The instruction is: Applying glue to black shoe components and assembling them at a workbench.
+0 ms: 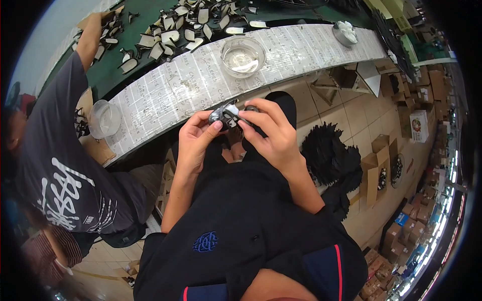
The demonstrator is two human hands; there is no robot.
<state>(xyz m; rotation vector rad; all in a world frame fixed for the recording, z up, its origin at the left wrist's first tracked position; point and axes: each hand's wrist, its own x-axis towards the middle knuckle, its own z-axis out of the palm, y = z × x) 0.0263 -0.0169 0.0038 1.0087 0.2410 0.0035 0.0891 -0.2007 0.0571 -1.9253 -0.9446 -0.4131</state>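
Tiled workroom floor on the right; a long desk, sheeted in pale printed paper, curves across the upper view. Item in hand: small black shoe part, partly glossy, with a white patch on top, held off the desk's near edge above the person's lap. Cannot tell whether the patch is a separate wad.

Risk (judgement): fingertip hold only; a slip of the thumb could drop the part to the floor, and uneven pressure might scuff its gloss.

Hands: left hand nearly closed, thumb against the part's near face, fingers behind. Right hand pinches the right end, thumb and forefinger almost together, remaining fingers loosely curled.

Outward: clear bowl on the desk beyond the hands; metal bowl of white wads farther right; second clear bowl left, near a co-worker. Behind: heaped black-and-pale shoe pieces.
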